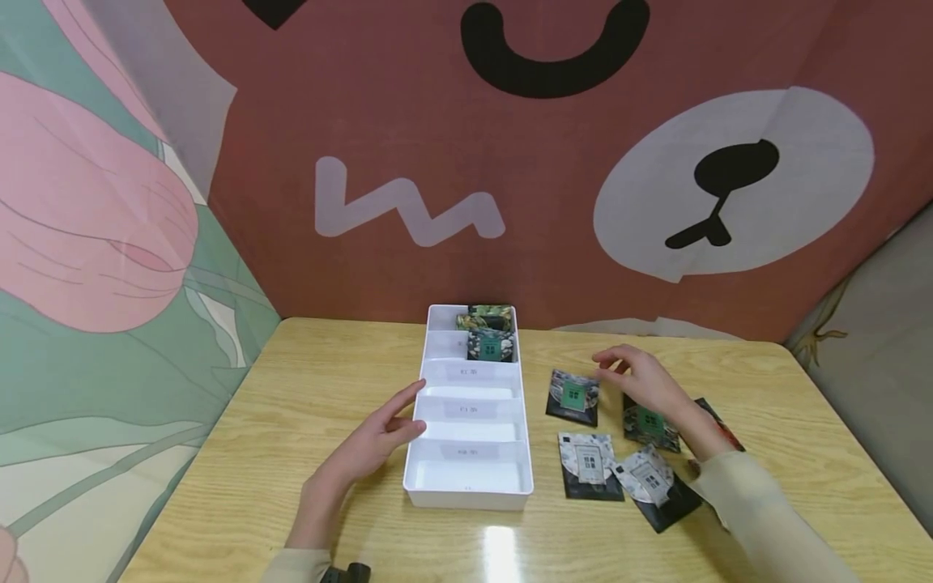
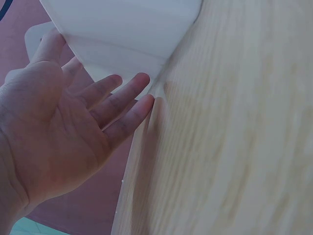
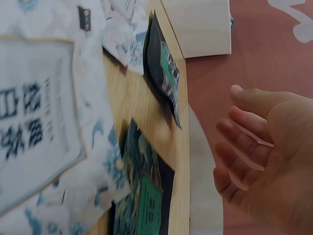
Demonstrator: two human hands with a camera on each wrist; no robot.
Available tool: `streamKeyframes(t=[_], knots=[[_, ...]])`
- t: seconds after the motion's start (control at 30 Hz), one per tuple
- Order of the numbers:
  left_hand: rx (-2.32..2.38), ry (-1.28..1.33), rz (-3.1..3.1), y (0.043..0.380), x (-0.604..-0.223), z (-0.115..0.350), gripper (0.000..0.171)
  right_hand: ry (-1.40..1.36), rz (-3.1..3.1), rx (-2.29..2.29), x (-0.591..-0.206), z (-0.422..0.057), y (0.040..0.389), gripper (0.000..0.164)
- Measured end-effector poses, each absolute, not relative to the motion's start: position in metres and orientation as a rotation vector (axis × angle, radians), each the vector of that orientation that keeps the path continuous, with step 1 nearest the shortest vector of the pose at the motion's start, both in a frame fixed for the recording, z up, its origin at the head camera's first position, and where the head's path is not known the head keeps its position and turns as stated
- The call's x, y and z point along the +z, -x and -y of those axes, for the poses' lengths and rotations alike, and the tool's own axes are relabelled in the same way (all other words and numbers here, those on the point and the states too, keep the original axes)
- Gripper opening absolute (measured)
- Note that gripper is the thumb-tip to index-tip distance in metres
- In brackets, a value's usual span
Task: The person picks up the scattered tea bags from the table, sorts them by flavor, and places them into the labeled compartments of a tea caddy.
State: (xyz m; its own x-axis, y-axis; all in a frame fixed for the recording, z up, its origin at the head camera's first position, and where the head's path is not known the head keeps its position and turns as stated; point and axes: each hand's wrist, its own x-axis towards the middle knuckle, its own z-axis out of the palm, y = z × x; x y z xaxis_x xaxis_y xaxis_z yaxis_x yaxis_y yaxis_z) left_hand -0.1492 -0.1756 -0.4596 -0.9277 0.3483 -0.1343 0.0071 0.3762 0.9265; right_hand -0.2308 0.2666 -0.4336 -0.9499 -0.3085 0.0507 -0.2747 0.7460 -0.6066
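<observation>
A white divided box point(image 1: 466, 500) stands on the table, with labelled compartments. My left hand point(image 1: 370, 445) is at its left side, fingers extended and fingertips at the wall; in the left wrist view the palm point(image 2: 58, 132) shows. My right hand point(image 1: 645, 380) hovers over the table right of the box, fingers loosely bent and holding nothing. Nearest to it lie a dark tea sachet with a green label point(image 1: 573, 397) and another green-labelled sachet point(image 1: 649, 425). Closer to me are two white-and-black sachets, one straight point(image 1: 589, 463) and one tilted point(image 1: 651, 483). The right wrist view shows white floral packaging point(image 3: 44, 122) large.
In the box's far compartments sit a dark sachet with a green label point(image 1: 490, 346) and green-and-gold sachets point(image 1: 484, 321). A red-edged sachet point(image 1: 722, 423) is partly hidden behind the right forearm. A printed cloth point(image 1: 408, 275) hangs along the table's far edge.
</observation>
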Motion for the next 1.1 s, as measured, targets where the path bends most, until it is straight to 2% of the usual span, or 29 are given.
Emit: streamKeyframes(t=[0.6, 0.83, 1.1], knots=[[1.576, -0.328, -2.323, 0.149, -0.460, 0.177, 0.064, 0.413, -2.907, -0.957, -0.436, -0.295, 0.218, 0.043], [1.580, -0.326, -2.317, 0.149, -0.460, 0.177, 0.065, 0.368, -2.917, -0.941, -0.434, -0.306, 0.213, 0.048], [1.581, -0.317, -2.315, 0.150, -0.463, 0.177, 0.064, 0.334, -2.945, -0.861, -0.435, -0.321, 0.209, 0.044]])
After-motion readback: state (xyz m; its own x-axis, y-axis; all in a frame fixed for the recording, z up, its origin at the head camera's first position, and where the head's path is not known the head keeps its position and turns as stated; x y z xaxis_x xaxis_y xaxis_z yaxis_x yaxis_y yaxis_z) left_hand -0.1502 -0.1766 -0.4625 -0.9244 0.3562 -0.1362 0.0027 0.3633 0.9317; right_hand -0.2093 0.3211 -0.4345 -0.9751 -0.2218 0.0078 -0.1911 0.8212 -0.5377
